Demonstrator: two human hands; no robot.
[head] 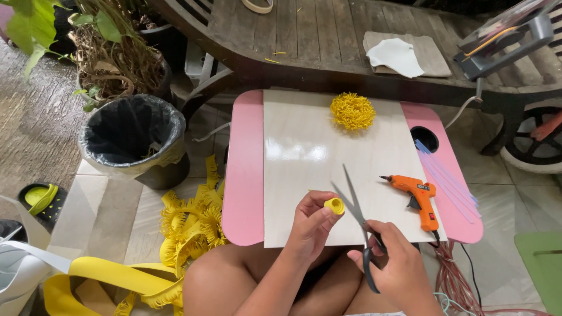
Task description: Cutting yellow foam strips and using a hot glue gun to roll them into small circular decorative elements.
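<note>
While seated at the low pink tabletop [243,175], holding a small yellow paper roll [335,205] in the left hand [309,225], fingertips pinched shut around it just above the near edge of the pale board [304,152]. Right hand [393,264] closed through the handles of the scissors [357,219], grip tight, blades parted wide and pointing up and away, their inner edge just beside the roll but not clearly touching it. Resting on the board to the right, an orange glue gun [418,196], nozzle turned left, cord trailing off the near edge. Farther back on the board, a finished yellow fringed pom-pom flower [352,110]. On the pink rim at right, a round cup hole [424,138] and a few pale lilac strips [448,178]. On the floor to the left, a heap of yellow fringed paper [190,225], a bin lined with a black bag [132,137], and a potted plant [114,58] behind it. Beyond the tabletop, a wooden bench [316,32] carrying folded cloth [404,54].
</note>
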